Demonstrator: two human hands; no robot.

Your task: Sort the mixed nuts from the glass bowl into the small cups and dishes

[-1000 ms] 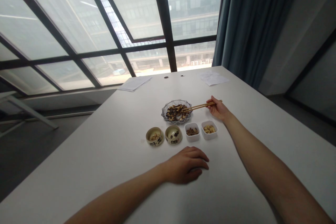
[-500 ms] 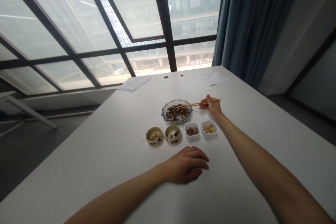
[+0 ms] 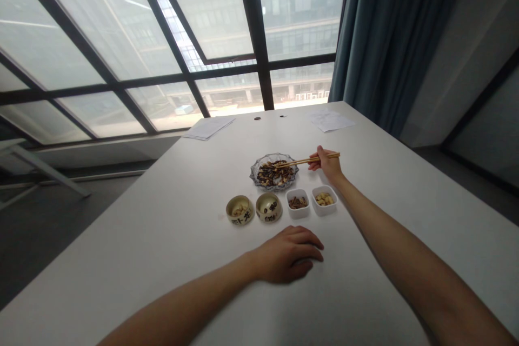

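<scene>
My right hand is closed around a pair of wooden chopsticks. Their tips reach into the dark and pale mixed pieces in a scalloped glass dish; whether they pinch a piece is too small to tell. My left hand rests on the table with its fingers apart, holding nothing. In front of the dish stand a round bowl with pale pieces, another round bowl with a few dark pieces, a square white cup of brown strips and a square white cup of pale yellowish pieces.
The white table extends to the window. Paper sheets lie at its far left, and more paper lies far right. Two small dark spots show near the far edge. A blue curtain hangs at right.
Hardly anything differs: the view has shifted very slightly. My right hand still holds the chopsticks in the dish, and my left hand stays on the table.
</scene>
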